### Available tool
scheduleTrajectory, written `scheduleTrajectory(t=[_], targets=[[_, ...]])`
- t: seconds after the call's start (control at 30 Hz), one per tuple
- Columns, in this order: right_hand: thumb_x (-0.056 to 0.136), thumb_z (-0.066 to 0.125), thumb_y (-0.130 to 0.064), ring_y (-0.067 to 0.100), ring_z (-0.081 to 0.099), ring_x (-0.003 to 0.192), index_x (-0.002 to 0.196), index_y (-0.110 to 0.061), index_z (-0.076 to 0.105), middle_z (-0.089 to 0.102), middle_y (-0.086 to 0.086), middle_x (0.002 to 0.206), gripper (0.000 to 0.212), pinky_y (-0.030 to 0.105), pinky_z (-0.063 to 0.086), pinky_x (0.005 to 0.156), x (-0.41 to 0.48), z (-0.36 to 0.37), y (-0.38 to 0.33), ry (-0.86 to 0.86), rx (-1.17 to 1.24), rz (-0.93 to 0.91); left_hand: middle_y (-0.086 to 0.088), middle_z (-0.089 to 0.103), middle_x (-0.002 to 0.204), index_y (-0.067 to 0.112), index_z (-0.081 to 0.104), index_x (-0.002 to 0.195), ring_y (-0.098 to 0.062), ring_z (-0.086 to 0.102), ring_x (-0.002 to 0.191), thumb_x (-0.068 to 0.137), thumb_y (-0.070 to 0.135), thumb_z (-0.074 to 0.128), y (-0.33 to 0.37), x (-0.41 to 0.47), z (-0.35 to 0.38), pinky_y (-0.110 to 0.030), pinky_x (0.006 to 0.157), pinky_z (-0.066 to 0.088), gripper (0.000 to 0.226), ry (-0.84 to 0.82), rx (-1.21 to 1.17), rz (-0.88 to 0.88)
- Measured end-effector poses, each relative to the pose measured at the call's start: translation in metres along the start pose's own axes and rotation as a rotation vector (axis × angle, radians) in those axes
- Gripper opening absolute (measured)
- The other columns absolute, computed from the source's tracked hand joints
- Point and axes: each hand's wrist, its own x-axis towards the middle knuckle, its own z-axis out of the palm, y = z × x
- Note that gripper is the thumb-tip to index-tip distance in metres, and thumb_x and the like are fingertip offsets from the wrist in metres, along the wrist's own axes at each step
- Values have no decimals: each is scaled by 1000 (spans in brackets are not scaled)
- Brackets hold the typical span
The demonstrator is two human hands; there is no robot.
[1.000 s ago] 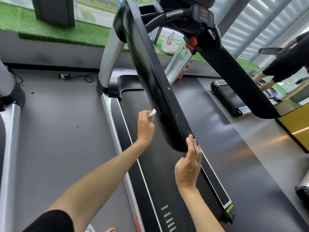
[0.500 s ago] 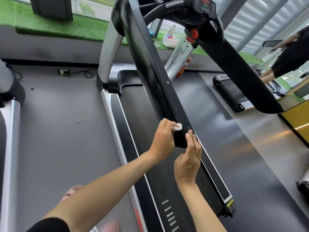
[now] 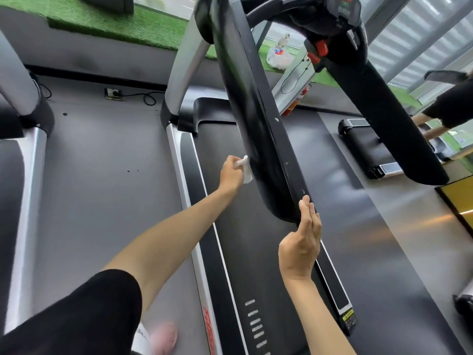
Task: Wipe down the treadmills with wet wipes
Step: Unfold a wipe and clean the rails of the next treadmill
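Now your left hand (image 3: 231, 172) pinches the limp wet wipe (image 3: 246, 172), bunched; your right hand (image 3: 302, 242), fingers straight, rests against the rigid handrail (image 3: 256, 111).

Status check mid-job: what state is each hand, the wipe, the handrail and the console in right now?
left hand: grips the wet wipe, pressing it to the handrail's left side.
wet wipe: white, bunched, against the rail.
right hand: fingers straight, flat against the rail's near end.
handrail: black, glossy, a few pale specks along it.
console display: shows red and green marks, apparently lit.
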Motion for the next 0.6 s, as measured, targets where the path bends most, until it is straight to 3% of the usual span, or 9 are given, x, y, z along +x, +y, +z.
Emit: scheduleTrajectory(t=[0.13, 0.27, 0.37, 0.5, 0.6], targets=[[64, 33, 29, 27, 41, 133, 137, -3, 38, 50, 17, 140, 79, 44, 41, 107, 0, -2, 1, -21, 9, -12, 1, 45, 79, 11, 41, 96, -10, 39, 66, 101, 17, 33, 3, -31, 25, -7, 42, 34, 11, -14, -185, -136], [63, 40, 33, 23, 52, 119, 135, -7, 44, 60, 13, 128, 82, 40, 53, 91, 6, -2, 2, 41, 17, 31, -3, 46, 89, 11, 38, 96, -11, 40, 72, 101, 10, 29, -3, -67, 34, -12, 47, 39, 10, -28, -223, -203], [66, 43, 30, 22, 60, 111, 132, -8, 49, 65, 10, 122, 76, 38, 60, 74, 11, -4, 2, 65, 10, 27, -6, 46, 96, 9, 40, 98, -9, 41, 74, 99, 1, 30, -6, -93, 35, -4, 45, 41, 13, -74, -227, -209], [69, 44, 27, 21, 62, 107, 130, -8, 51, 67, 9, 119, 70, 33, 57, 69, 13, -6, 0, 68, 5, 26, -2, 50, 95, 11, 42, 97, -13, 46, 82, 99, 7, 35, -11, -109, 40, -12, 58, 42, 8, -101, -198, -220], [71, 40, 20, 15, 58, 103, 126, -5, 57, 68, 7, 116, 63, 28, 54, 63, 19, -12, -5, 43, 13, 57, -2, 50, 92, 16, 43, 89, -16, 44, 82, 96, 11, 34, -11, -117, 42, -25, 68, 39, 12, -121, -206, -272]])
